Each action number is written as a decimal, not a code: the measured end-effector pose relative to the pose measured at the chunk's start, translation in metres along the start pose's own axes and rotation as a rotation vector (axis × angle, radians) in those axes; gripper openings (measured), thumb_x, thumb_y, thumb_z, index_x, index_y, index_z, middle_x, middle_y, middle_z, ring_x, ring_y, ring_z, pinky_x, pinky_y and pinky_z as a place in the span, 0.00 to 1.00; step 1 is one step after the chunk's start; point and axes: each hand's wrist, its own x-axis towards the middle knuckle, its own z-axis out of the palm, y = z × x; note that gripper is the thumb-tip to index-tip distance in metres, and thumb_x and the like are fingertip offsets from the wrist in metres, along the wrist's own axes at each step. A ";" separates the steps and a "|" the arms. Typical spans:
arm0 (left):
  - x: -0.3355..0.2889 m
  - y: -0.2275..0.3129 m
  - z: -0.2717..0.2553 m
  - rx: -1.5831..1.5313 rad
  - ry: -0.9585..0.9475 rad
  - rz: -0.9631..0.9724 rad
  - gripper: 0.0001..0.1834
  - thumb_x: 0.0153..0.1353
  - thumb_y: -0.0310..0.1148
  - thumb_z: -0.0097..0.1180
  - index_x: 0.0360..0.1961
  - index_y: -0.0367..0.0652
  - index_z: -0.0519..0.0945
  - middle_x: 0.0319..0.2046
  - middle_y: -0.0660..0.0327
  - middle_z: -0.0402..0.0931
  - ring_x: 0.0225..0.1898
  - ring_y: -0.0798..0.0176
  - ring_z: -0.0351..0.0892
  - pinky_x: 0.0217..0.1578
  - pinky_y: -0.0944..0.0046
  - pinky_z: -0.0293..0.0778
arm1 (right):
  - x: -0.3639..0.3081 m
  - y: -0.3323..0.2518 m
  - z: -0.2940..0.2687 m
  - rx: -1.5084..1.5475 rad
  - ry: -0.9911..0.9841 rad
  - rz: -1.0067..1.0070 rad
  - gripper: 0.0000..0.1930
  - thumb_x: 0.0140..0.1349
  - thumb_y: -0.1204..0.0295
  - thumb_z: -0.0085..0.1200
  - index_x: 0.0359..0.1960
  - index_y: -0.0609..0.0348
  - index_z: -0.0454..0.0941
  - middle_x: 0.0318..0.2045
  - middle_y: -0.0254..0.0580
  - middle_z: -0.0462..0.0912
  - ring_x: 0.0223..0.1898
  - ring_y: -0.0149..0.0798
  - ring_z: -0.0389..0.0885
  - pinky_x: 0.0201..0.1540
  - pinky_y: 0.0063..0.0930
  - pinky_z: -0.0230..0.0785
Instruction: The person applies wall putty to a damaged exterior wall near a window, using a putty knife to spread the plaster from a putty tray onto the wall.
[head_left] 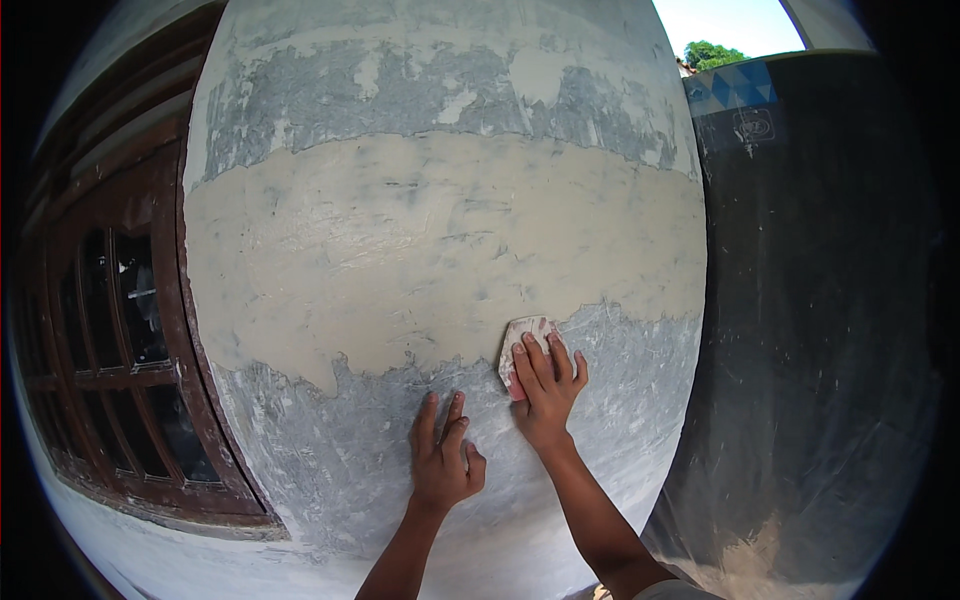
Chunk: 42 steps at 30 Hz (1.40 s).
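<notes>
- In the head view, we see the right hand (545, 405) with its fingers spread over a flat pale pad (511, 358) with pink patches, pressing it to the wall (330, 470); we cannot see where its thumb grips.
- We find the pad at the ragged lower edge of a beige coating (400, 230), right of the wall's middle.
- We see the left hand (447, 470) just left and lower, holding nothing: two fingers reach up, the others bend. We cannot tell whether its fingertips touch the wall.
- We see a brown window (193, 437) at the wall's left edge and a dark panel (820, 300) beyond its right edge.
- We judge that a tilted pad could dig a groove into the coating, if that is soft.
- We think the pad could slip, should the fingers lose pressure.
- We also suspect the left fingers could smear the coating's lower edge if they rise.
</notes>
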 end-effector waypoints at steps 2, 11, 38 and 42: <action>0.001 0.000 -0.001 0.011 -0.025 -0.016 0.27 0.53 0.24 0.51 0.57 0.38 0.64 0.65 0.41 0.71 0.72 0.34 0.57 0.65 0.37 0.56 | -0.018 0.002 0.002 0.012 0.004 0.027 0.24 0.59 0.75 0.58 0.59 0.49 0.80 0.63 0.31 0.78 0.68 0.47 0.68 0.72 0.55 0.39; 0.001 0.000 -0.001 0.019 -0.015 -0.007 0.27 0.53 0.24 0.51 0.57 0.38 0.65 0.65 0.41 0.71 0.72 0.34 0.57 0.65 0.39 0.57 | 0.001 -0.010 -0.003 0.052 0.043 0.027 0.25 0.56 0.76 0.59 0.59 0.49 0.80 0.64 0.31 0.78 0.68 0.47 0.67 0.71 0.56 0.40; 0.000 0.000 0.001 0.049 -0.014 0.009 0.25 0.55 0.25 0.50 0.56 0.39 0.65 0.62 0.41 0.74 0.71 0.35 0.57 0.66 0.40 0.56 | -0.013 0.006 -0.002 0.038 -0.007 0.020 0.23 0.58 0.73 0.60 0.58 0.48 0.80 0.63 0.31 0.78 0.67 0.47 0.69 0.71 0.56 0.40; 0.002 0.000 0.000 0.069 -0.008 0.013 0.24 0.56 0.26 0.50 0.56 0.39 0.65 0.62 0.41 0.74 0.71 0.35 0.57 0.66 0.41 0.57 | -0.051 0.005 -0.009 0.061 -0.011 0.020 0.23 0.59 0.76 0.58 0.58 0.50 0.80 0.64 0.33 0.78 0.68 0.48 0.69 0.72 0.55 0.39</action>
